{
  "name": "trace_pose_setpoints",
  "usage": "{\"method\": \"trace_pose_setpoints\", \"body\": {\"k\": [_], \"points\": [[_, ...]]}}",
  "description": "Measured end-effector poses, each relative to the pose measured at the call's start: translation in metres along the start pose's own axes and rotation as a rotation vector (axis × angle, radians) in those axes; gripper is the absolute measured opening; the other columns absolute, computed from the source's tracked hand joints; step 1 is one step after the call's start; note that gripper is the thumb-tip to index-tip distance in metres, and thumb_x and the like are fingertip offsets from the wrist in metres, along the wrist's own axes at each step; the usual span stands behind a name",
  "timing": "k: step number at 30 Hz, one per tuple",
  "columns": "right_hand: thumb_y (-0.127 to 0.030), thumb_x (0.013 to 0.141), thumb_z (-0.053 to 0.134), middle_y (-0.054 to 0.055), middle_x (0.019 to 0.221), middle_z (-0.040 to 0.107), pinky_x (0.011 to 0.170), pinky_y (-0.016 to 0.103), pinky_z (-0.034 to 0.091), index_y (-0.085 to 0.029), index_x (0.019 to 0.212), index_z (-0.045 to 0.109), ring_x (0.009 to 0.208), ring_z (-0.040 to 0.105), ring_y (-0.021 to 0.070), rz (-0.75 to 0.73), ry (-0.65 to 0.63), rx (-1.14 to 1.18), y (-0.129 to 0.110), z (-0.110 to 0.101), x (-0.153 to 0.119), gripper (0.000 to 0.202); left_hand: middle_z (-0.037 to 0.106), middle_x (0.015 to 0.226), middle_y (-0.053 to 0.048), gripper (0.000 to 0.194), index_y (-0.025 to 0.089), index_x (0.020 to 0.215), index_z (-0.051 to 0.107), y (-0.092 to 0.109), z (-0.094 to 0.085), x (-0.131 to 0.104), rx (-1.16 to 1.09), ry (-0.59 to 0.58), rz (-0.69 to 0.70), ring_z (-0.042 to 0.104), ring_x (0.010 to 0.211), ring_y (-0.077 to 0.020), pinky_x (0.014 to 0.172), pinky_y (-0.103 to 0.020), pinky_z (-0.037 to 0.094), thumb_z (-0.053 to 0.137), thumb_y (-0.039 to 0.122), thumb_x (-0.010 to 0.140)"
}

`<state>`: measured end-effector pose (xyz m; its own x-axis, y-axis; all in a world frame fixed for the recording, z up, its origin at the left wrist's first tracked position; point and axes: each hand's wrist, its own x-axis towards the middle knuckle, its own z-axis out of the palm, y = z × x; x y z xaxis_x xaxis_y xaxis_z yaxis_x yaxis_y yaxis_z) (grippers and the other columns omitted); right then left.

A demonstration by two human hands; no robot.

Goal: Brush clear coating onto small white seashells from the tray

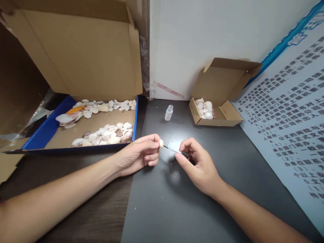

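Between the thumb and fingertips of my left hand (146, 150) is a small pale seashell (161, 143). My right hand (198, 165) pinches a thin applicator brush (170, 149) with a clear stem and a dark tip. That tip points left and meets the shell, or comes very close to it. Both hands are held above the dark grey mat (157, 202). Beyond them, a small clear bottle (168, 113) with printing on it stands upright without a cap.
At left lies an open cardboard box with blue sides (48, 125), with many shells in two groups. A smaller open cardboard box (215, 121) at back right holds white shells. A white panel (177, 50) rises behind, and a printed poster (291, 135) borders the right.
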<state>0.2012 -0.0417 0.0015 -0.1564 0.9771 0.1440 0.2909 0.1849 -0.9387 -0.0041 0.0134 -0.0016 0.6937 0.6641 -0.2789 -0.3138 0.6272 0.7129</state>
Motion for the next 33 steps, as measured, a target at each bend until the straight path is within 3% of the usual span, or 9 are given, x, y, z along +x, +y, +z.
{"method": "trace_pose_setpoints", "body": {"k": [5, 14, 19, 23, 26, 28, 31, 33], "points": [[-0.023, 0.091, 0.057, -0.007, 0.065, 0.045, 0.049, 0.023, 0.036, -0.024, 0.087, 0.047, 0.053, 0.040, 0.0104, -0.074, -0.029, 0.047, 0.000, -0.001, -0.003, 0.010, 0.034, 0.057, 0.008, 0.010, 0.015, 0.081, 0.060, 0.000, 0.000, 0.000, 0.003, 0.005, -0.002, 0.027, 0.049, -0.0047, 0.051, -0.018, 0.033, 0.065, 0.019, 0.089], [-0.022, 0.090, 0.058, -0.007, 0.064, 0.042, 0.048, 0.023, 0.034, -0.023, 0.086, 0.047, 0.052, 0.038, 0.0096, -0.009, -0.062, -0.037, -0.001, 0.000, 0.000, 0.011, 0.037, 0.058, 0.008, 0.012, 0.016, 0.080, 0.058, 0.000, 0.000, 0.001, -0.003, -0.011, 0.005, 0.028, 0.049, -0.0042, 0.051, -0.018, 0.033, 0.066, 0.018, 0.090], [-0.019, 0.092, 0.056, -0.006, 0.070, 0.046, 0.051, 0.022, 0.035, -0.024, 0.089, 0.050, 0.055, 0.042, 0.0095, -0.146, 0.082, 0.013, 0.001, -0.002, -0.005, 0.008, 0.039, 0.059, 0.007, 0.013, 0.017, 0.080, 0.057, -0.003, -0.001, 0.001, 0.044, -0.026, 0.014, 0.029, 0.049, -0.0044, 0.052, -0.019, 0.033, 0.066, 0.019, 0.089], [-0.020, 0.093, 0.056, -0.005, 0.076, 0.047, 0.051, 0.023, 0.036, -0.026, 0.093, 0.049, 0.056, 0.042, 0.0094, -0.128, 0.163, 0.056, 0.008, -0.004, -0.005, 0.009, 0.042, 0.063, 0.006, 0.013, 0.017, 0.080, 0.056, -0.002, 0.011, -0.004, 0.117, -0.030, 0.005, 0.031, 0.051, -0.0051, 0.052, -0.021, 0.032, 0.066, 0.023, 0.086], [-0.024, 0.094, 0.056, -0.006, 0.074, 0.045, 0.052, 0.023, 0.036, -0.026, 0.093, 0.047, 0.056, 0.042, 0.0098, -0.095, 0.188, 0.111, 0.012, -0.005, 0.000, 0.010, 0.042, 0.067, 0.005, 0.016, 0.017, 0.079, 0.055, 0.011, 0.021, -0.018, 0.247, -0.010, -0.005, 0.033, 0.054, -0.0063, 0.053, -0.022, 0.030, 0.066, 0.027, 0.084], [-0.026, 0.095, 0.056, -0.007, 0.072, 0.044, 0.052, 0.023, 0.035, -0.026, 0.092, 0.046, 0.056, 0.041, 0.0099, -0.068, 0.183, 0.113, 0.015, -0.006, 0.002, 0.010, 0.040, 0.064, 0.005, 0.017, 0.019, 0.078, 0.053, 0.029, 0.021, -0.030, 0.457, 0.055, 0.061, 0.036, 0.056, -0.0082, 0.055, -0.023, 0.031, 0.064, 0.030, 0.085], [-0.031, 0.096, 0.055, -0.007, 0.069, 0.042, 0.051, 0.023, 0.034, -0.026, 0.091, 0.046, 0.054, 0.039, 0.0099, -0.019, 0.135, 0.104, 0.018, -0.006, 0.004, 0.011, 0.046, 0.065, 0.004, 0.015, 0.020, 0.080, 0.054, 0.063, 0.003, -0.048, 0.907, 0.230, 0.111, 0.043, 0.061, -0.0115, 0.059, -0.025, 0.034, 0.059, 0.033, 0.088], [-0.033, 0.097, 0.054, -0.007, 0.068, 0.042, 0.050, 0.022, 0.033, -0.025, 0.090, 0.046, 0.053, 0.038, 0.0098, 0.006, 0.097, 0.089, 0.020, -0.005, 0.004, 0.013, 0.047, 0.067, 0.003, 0.014, 0.021, 0.079, 0.051, 0.084, -0.017, -0.054, 1.068, 0.372, 0.108, 0.043, 0.061, -0.0127, 0.058, -0.026, 0.033, 0.054, 0.032, 0.087]]}}
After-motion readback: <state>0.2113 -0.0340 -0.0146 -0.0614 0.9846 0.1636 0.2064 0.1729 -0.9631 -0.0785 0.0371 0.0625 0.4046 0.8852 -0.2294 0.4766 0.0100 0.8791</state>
